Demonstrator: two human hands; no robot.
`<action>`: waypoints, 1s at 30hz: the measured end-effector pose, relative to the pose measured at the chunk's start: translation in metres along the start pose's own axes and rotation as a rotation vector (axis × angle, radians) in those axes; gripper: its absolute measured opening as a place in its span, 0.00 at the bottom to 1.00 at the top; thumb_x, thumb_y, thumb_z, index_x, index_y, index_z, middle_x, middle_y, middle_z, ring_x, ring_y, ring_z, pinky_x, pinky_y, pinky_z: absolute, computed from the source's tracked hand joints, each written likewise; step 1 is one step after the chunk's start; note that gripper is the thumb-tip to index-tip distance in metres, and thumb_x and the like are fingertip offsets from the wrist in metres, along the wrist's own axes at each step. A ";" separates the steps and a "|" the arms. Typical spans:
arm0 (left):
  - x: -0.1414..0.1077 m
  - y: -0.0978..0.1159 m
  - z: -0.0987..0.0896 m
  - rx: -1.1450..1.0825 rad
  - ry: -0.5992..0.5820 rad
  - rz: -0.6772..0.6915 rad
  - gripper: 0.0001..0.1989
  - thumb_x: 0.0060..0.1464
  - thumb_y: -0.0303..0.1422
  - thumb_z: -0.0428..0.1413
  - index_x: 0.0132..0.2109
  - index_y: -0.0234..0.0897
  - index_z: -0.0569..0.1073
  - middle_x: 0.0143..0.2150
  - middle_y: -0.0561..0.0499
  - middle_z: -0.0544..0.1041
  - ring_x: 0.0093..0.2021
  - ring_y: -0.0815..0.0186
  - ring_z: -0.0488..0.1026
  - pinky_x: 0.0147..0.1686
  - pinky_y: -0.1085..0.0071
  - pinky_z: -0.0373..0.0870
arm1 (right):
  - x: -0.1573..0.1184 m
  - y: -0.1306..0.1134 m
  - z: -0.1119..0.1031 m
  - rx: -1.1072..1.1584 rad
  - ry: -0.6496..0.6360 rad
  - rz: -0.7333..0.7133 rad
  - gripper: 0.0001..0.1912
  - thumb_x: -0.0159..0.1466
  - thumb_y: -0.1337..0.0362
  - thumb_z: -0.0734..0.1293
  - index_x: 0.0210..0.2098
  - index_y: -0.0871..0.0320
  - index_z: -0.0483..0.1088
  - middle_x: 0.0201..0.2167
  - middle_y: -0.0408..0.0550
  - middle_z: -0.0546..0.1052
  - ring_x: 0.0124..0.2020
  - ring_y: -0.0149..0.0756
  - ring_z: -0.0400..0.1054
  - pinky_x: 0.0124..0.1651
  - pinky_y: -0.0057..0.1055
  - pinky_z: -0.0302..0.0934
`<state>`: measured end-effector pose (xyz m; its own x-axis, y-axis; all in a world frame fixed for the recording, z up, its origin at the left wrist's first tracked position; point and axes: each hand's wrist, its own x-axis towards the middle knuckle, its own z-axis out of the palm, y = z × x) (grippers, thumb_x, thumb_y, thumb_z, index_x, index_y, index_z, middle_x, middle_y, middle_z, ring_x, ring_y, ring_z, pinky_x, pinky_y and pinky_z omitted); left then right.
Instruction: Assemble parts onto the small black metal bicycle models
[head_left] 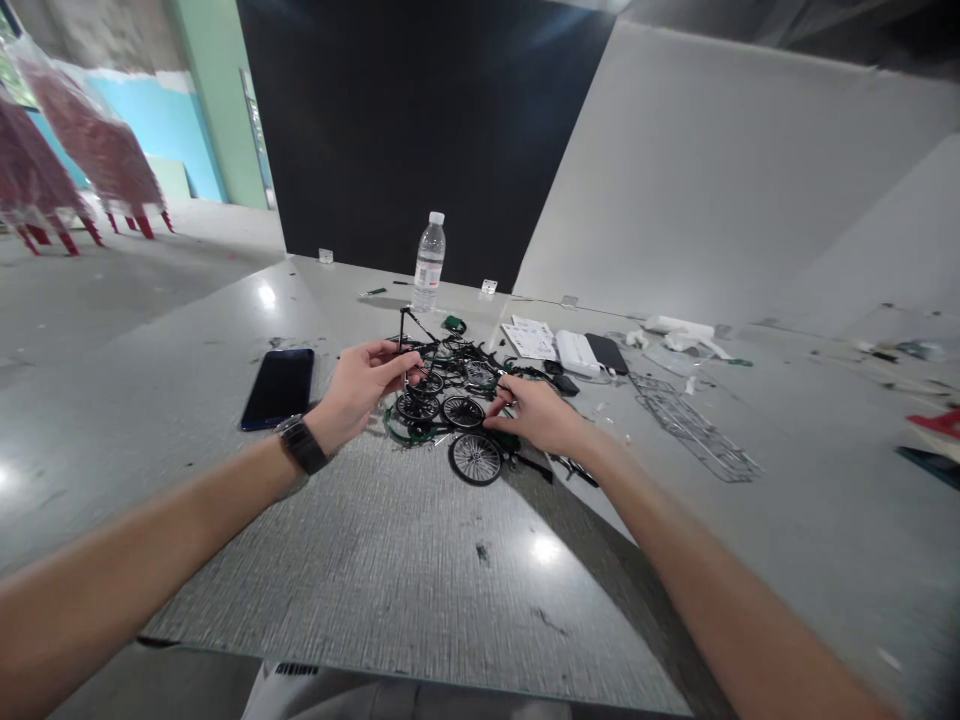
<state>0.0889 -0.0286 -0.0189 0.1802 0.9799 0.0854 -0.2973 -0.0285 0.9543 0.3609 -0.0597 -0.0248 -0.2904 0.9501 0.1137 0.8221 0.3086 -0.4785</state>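
My left hand (371,378) is closed in a pinch on a thin black model bicycle frame (403,330), which stands up from the fingertips above the table. My right hand (534,408) reaches into the pile of small parts with its fingers curled in. Its thumb is beside a black spoked wheel (463,411); what the fingers hold, if anything, is hidden. Between and below the hands lie another spoked wheel (475,459), one more wheel (417,406) and a curved green part (401,430). Several black and green pieces are tangled behind them.
A phone (278,390) lies left of my left hand. Behind the pile stands a water bottle (430,262). Printed papers (529,338), a white box (576,354) and an emptied parts frame (694,428) lie to the right. A black panel (427,130) rises at the table's back.
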 end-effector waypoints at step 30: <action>0.002 -0.005 -0.002 -0.020 -0.018 0.010 0.07 0.53 0.29 0.66 0.38 0.31 0.78 0.36 0.44 0.83 0.35 0.67 0.80 0.41 0.68 0.75 | -0.018 -0.066 -0.013 -0.099 0.132 -0.197 0.19 0.68 0.58 0.66 0.29 0.51 0.50 0.34 0.48 0.81 0.22 0.35 0.63 0.29 0.35 0.48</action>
<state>0.0886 -0.0261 -0.0241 0.1940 0.9759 0.1002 -0.3179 -0.0341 0.9475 0.3180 -0.0969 0.0163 -0.3891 0.8667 0.3122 0.8017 0.4855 -0.3486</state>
